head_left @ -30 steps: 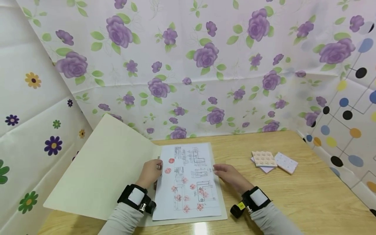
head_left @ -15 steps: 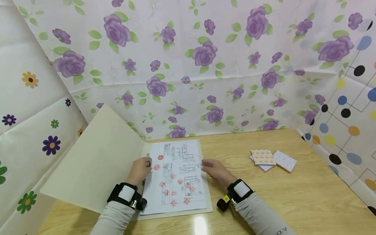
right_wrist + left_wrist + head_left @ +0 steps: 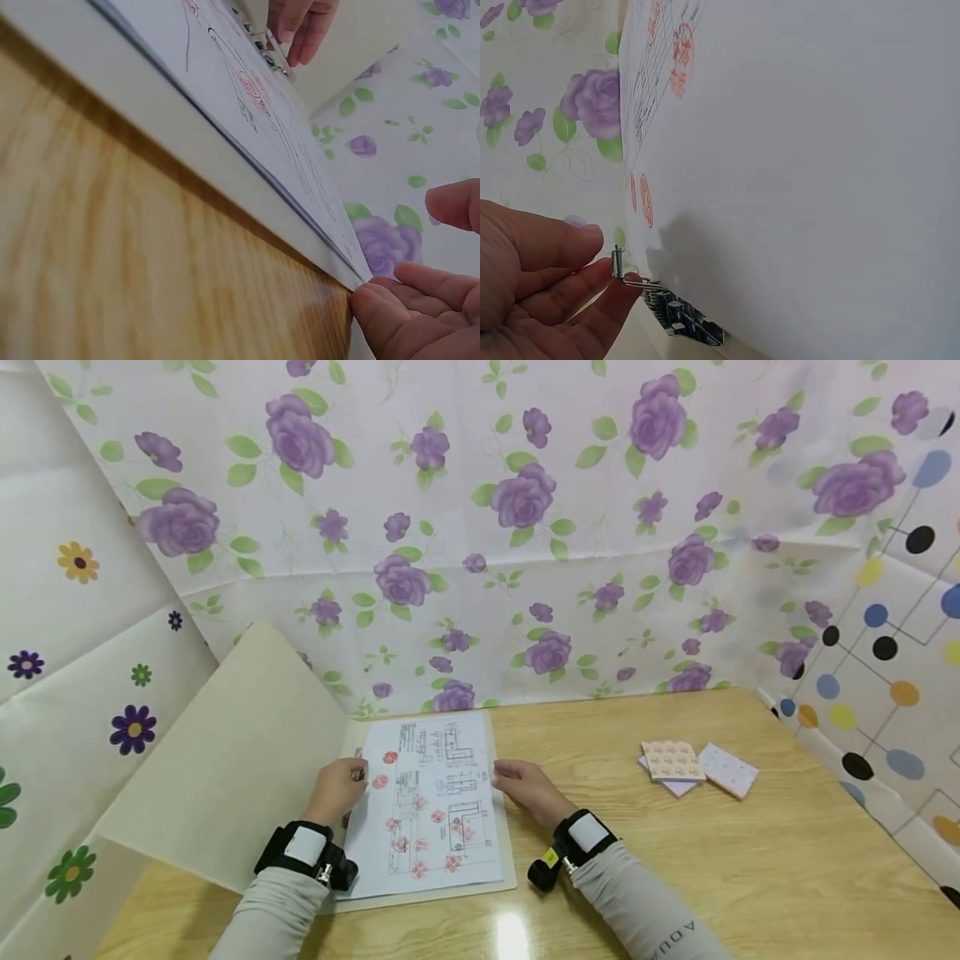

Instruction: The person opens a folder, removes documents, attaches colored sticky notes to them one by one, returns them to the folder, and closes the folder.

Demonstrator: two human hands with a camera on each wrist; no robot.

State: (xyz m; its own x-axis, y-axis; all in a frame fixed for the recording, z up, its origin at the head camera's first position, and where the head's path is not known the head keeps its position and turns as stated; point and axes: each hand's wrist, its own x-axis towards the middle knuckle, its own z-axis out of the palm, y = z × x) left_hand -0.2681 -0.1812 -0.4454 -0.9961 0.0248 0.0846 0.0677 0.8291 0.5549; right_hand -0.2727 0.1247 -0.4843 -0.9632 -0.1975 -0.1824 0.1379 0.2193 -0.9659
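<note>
Just slid folder (image 3: 232,760) left across the bench (image 3: 750,860), probably repositioning. Touching metal clip (image 3: 682,319) with left grip (image 3: 336,789), can't tell if pinching; touching folder edge with relaxed right grip (image 3: 531,787).

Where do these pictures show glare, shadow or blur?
Head view: bright glare on the table, at the bottom; left wrist view: grey shadow on the paper, near the clip; right wrist view: table grain blurred, dark shadow along the folder.

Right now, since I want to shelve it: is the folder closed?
No, the folder has its cover raised, leaving the printed sheet in view.
</note>
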